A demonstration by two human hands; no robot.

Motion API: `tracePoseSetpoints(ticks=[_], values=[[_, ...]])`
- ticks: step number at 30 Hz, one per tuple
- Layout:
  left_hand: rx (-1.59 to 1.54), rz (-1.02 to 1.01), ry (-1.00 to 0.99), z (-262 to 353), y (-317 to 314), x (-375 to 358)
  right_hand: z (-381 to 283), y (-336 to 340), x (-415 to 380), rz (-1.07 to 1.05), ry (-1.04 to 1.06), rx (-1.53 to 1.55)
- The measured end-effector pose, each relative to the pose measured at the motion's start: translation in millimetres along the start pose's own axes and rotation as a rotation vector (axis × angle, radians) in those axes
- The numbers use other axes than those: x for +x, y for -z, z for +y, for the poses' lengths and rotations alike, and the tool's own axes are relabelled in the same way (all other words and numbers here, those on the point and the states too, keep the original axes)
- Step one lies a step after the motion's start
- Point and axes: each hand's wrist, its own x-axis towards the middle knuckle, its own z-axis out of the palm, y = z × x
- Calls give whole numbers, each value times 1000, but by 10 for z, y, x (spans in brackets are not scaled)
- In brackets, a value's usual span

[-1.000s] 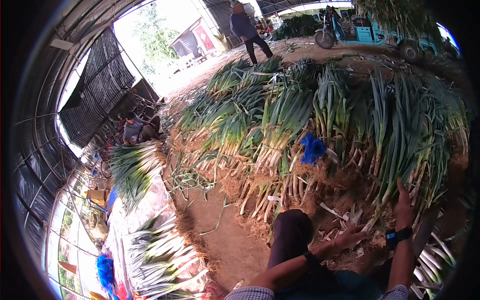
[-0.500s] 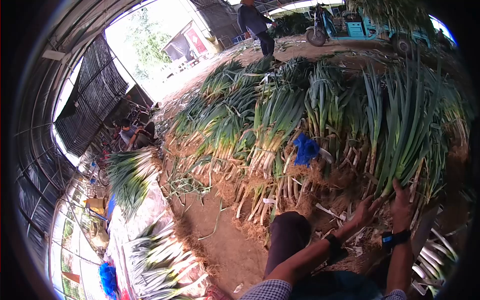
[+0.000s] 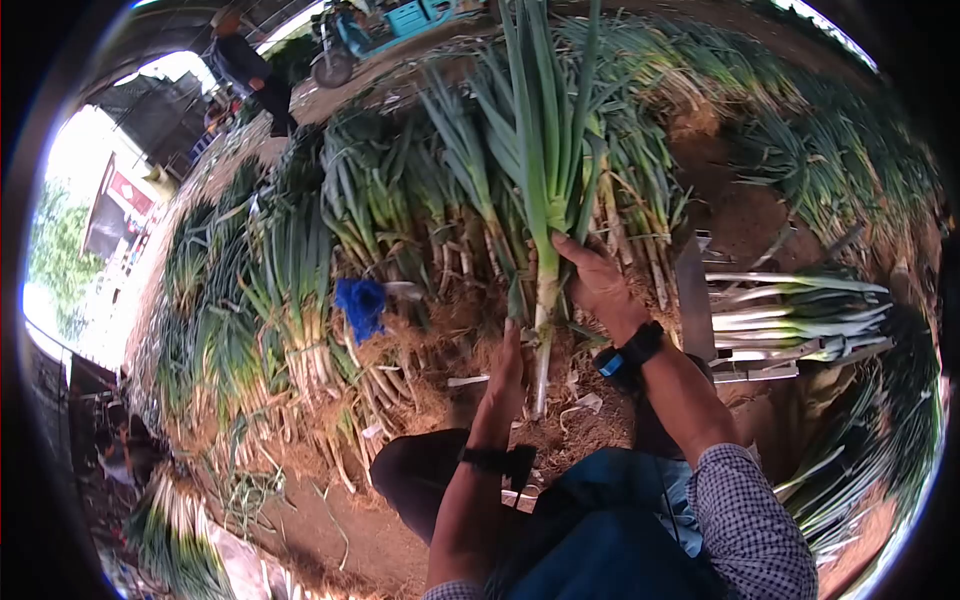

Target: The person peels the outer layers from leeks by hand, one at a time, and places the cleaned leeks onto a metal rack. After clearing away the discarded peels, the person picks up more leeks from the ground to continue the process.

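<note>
A single leek (image 3: 547,262) with long green leaves and a white shank stands upright in front of me. My right hand (image 3: 600,285) is closed around it where the green meets the white, thumb on the near side. Just left of the shank, my left hand (image 3: 510,350) is seen edge-on, its fingers pressed together at a short green leaf piece (image 3: 514,298). Part of that grip is hidden. Behind the held leek lie bundled, untrimmed leeks (image 3: 380,220) with brown roots toward me.
Cleaned leeks (image 3: 790,315) lie in a metal rack (image 3: 692,300) at right. More leeks lie at far right and lower left. A blue bundle (image 3: 360,308) rests on the pile. A person (image 3: 250,70) stands at the back near a blue three-wheeler (image 3: 405,18).
My view has swung right, bringing the metal rack into sight. The leek is now upright, its white shank exposed. My left hand has dropped lower beside the shank.
</note>
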Motion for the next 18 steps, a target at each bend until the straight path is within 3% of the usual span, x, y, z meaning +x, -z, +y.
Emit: tracePoseSetpoints(ticks=[1, 3, 5, 8, 10, 13, 16, 18], values=[[22, -59, -2, 61, -113, -184, 16, 71, 45, -50, 47, -5], [285, 44, -62, 76, -269, -390, 42, 134, 93, -44, 21, 21], [435, 45, -182, -45, -218, -388, 127, 231, 152, 72, 18, -2], [348, 93, -213, -17, -327, -364, 162, 253, 87, 306, -198, -386], [348, 99, -201, -91, -287, -274, 200, 321, 42, 242, -136, -515], [491, 183, -268, -178, -258, -272, 44, 160, -166, 345, -137, -716], [455, 203, -324, -49, -353, -286, 282, 385, -15, 287, 40, -344], [529, 200, -414, 134, -456, -290, 242, 357, -23, 239, 10, -99]])
